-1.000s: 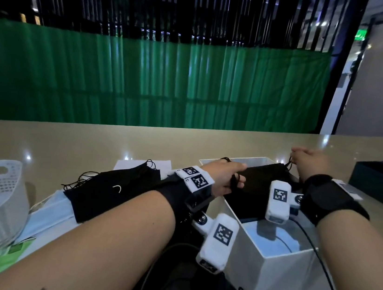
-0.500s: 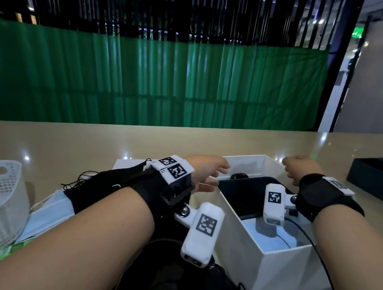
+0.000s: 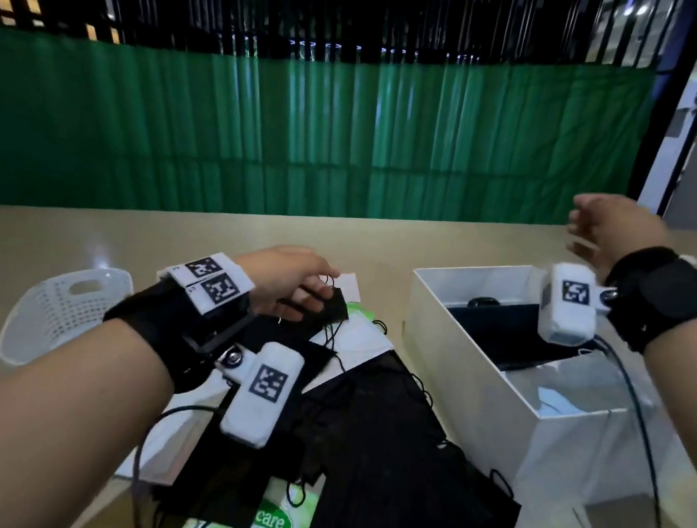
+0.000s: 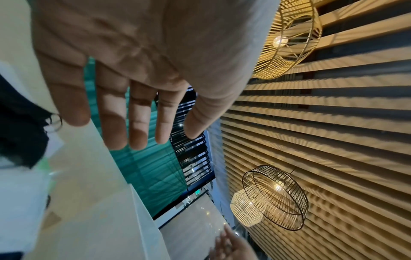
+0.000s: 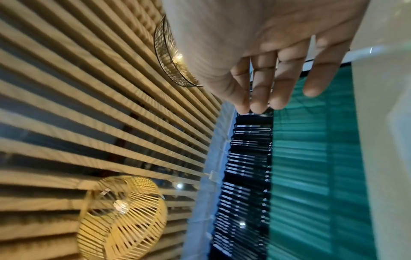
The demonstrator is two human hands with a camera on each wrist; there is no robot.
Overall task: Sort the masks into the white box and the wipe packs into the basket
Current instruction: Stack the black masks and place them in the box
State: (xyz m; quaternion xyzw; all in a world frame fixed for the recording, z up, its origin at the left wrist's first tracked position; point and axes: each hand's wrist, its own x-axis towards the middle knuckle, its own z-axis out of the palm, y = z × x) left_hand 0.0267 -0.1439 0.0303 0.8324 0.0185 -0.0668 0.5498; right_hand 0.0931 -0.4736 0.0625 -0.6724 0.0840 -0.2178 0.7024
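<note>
Nearest you, a green wipe pack lies half under a heap of black masks on the table. Your left hand hovers above the heap's far end, fingers straight, gripping nothing. The basket sits left; the white box, holding dark masks, sits right. Beyond it your right hand hangs raised, fingers loosely spread, empty.

Black masks with thin ear loops lie heaped flat on the tabletop between the white perforated basket and the open white box, which holds a dark mask, and a green wipe pack peeks from under the heap.
</note>
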